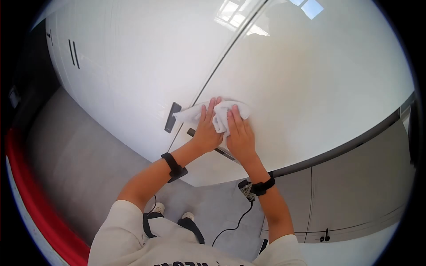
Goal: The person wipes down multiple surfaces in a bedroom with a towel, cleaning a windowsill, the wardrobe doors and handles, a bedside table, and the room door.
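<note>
A white cloth (235, 109) lies bunched against a glossy white panel (306, 102), close to a dark seam. My left hand (208, 132) is closed on the cloth's left part, its fingers pointing up and its palm hidden. Beside it, my right hand (240, 135) presses the thicker, crumpled part to the panel, closed on it with the fingertips over its folds. One loose end of the cloth stretches left towards a dark recessed handle (172, 117).
A second dark handle (224, 154) is partly hidden behind my hands. Further white panel (128, 57) extends left of the seam. Below right stand grey cabinet fronts (350, 190). A black cable (230, 228) hangs near my right arm, above grey floor (204, 199).
</note>
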Demonstrator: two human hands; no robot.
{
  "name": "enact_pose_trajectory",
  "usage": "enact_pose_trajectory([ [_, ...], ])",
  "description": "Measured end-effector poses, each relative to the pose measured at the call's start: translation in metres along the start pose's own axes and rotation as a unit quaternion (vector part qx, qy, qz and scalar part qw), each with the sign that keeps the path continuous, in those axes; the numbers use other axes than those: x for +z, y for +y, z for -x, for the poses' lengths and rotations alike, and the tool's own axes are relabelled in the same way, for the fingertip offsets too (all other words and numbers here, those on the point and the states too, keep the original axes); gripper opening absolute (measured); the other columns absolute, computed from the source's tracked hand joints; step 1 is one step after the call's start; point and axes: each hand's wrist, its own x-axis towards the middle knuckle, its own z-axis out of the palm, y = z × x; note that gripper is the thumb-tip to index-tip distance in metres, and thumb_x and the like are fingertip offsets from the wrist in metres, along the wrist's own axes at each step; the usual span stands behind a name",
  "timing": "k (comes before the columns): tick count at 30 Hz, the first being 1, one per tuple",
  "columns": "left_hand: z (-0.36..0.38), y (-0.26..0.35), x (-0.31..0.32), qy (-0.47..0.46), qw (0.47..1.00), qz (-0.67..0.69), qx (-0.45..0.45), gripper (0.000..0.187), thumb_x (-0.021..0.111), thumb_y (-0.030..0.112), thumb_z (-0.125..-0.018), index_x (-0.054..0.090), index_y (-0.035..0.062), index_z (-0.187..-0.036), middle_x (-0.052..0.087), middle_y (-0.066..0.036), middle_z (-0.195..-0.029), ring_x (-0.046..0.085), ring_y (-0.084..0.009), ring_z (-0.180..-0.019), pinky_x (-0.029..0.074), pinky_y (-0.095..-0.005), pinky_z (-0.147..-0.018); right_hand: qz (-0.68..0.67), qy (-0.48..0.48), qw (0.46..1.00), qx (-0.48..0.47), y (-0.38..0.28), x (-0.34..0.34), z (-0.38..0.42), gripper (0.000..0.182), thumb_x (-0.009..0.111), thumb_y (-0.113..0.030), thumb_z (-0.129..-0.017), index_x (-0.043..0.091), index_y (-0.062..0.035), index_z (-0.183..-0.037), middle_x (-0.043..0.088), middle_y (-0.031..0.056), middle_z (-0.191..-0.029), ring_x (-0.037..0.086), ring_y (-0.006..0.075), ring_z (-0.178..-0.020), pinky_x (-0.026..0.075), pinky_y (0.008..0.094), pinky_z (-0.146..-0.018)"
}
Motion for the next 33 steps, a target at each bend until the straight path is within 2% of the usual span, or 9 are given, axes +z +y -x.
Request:
enact_pose_trajectory([
  [4,-0.051,0.003,-0.005,0.071,0.996,-0.03,0.051,0.049,0.052,0.025,-0.082,0.049,0.0025,-0.126,0.03,-0.017,-0.145,0.027,-0.0329,-0.134,0.023,-0.0579,-0.101,0.095,0.087,0.988,0.09,0.016,-0.043,-0.029,0.051,0.051,0.004,-0.072,0.049,0.0021,-0.123,0.035,0.0222,-0.14,0.046,0.0402,-0.115,0.044,0.0427,-0.089],
  [7,-0.069,0.003,-0.002,0.085,0.992,-0.073,0.054,0.052,0.051,0.023,-0.08,0.047,-0.0005,-0.127,0.026,-0.021,-0.146,0.021,-0.0373,-0.136,0.013,-0.0585,-0.105,0.158,0.154,0.96,0.171,0.031,-0.064,-0.028,0.048,0.052,0.006,-0.071,0.049,0.0039,-0.119,0.029,0.0285,-0.141,0.039,0.0476,-0.116,0.039,0.0478,-0.091],
  [13,-0.048,-0.019,0.071,0.064,0.98,-0.125,0.139,0.046,0.054,0.031,-0.081,0.058,0.0004,-0.115,0.031,-0.021,-0.143,0.028,-0.0377,-0.133,0.015,-0.0634,-0.101,0.159,0.1,0.935,0.301,0.046,-0.026,0.048,0.04,0.057,0.003,-0.071,0.054,0.0062,-0.11,0.027,0.0361,-0.138,0.044,0.0495,-0.111,0.042,0.048,-0.09],
  [17,-0.036,-0.019,0.1,-0.001,0.973,-0.123,0.193,0.047,0.055,0.03,-0.082,0.056,-0.0007,-0.118,0.03,-0.022,-0.143,0.023,-0.0394,-0.135,0.011,-0.0628,-0.103,0.117,0.103,0.925,0.347,0.047,-0.01,0.05,0.035,0.059,0.003,-0.07,0.054,0.0075,-0.104,0.03,0.033,-0.137,0.046,0.0468,-0.11,0.043,0.0482,-0.088],
  [21,0.02,0.002,0.139,-0.095,0.98,-0.075,0.155,0.055,0.056,0.029,-0.08,0.05,-0.006,-0.122,0.023,-0.026,-0.145,0.016,-0.0428,-0.136,0.006,-0.0626,-0.104,0.086,0.124,0.919,0.363,0.046,0.012,0.099,0.04,0.058,0.002,-0.072,0.05,0.0072,-0.11,0.032,0.0286,-0.136,0.046,0.0443,-0.113,0.043,0.0459,-0.09],
  [22,0.014,0.003,0.136,-0.108,0.974,-0.085,0.18,0.063,0.057,0.028,-0.08,0.041,-0.0099,-0.128,0.016,-0.029,-0.146,0.01,-0.0478,-0.136,0.003,-0.0641,-0.104,0.09,0.151,0.912,0.371,0.048,0.005,0.095,0.041,0.057,0.002,-0.072,0.049,0.0072,-0.112,0.032,0.0277,-0.136,0.046,0.0436,-0.114,0.042,0.0451,-0.09],
  [28,-0.081,0.037,0.057,0.064,0.991,0.032,0.11,0.069,0.052,0.023,-0.083,0.023,-0.0091,-0.137,0.007,-0.03,-0.147,-0.001,-0.0505,-0.136,-0.002,-0.0646,-0.102,0.093,0.386,0.837,0.376,0.058,-0.03,0.058,0.042,0.054,-0.003,-0.08,0.044,0.0068,-0.119,0.041,0.0248,-0.129,0.047,0.0398,-0.114,0.039,0.0387,-0.094],
  [31,-0.08,0.032,0.061,0.105,0.987,-0.07,0.099,0.065,0.05,0.025,-0.082,0.028,-0.0093,-0.134,0.006,-0.032,-0.146,0.002,-0.0521,-0.135,-0.002,-0.0671,-0.101,-0.139,0.304,0.808,0.485,0.052,-0.028,0.062,0.038,0.049,-0.009,-0.087,0.043,0.0054,-0.122,0.048,0.0217,-0.124,0.048,0.0366,-0.113,0.036,0.0371,-0.097],
  [33,-0.073,0.019,0.085,0.101,0.983,-0.124,0.093,0.064,0.049,0.027,-0.082,0.032,-0.0097,-0.13,0.007,-0.033,-0.146,0.003,-0.0534,-0.134,-0.002,-0.0687,-0.099,-0.22,0.353,0.764,0.493,0.051,0.004,0.069,0.039,0.041,-0.012,-0.092,0.041,0.0024,-0.128,0.049,0.0192,-0.125,0.047,0.0318,-0.117,0.034,0.0347,-0.1],
])
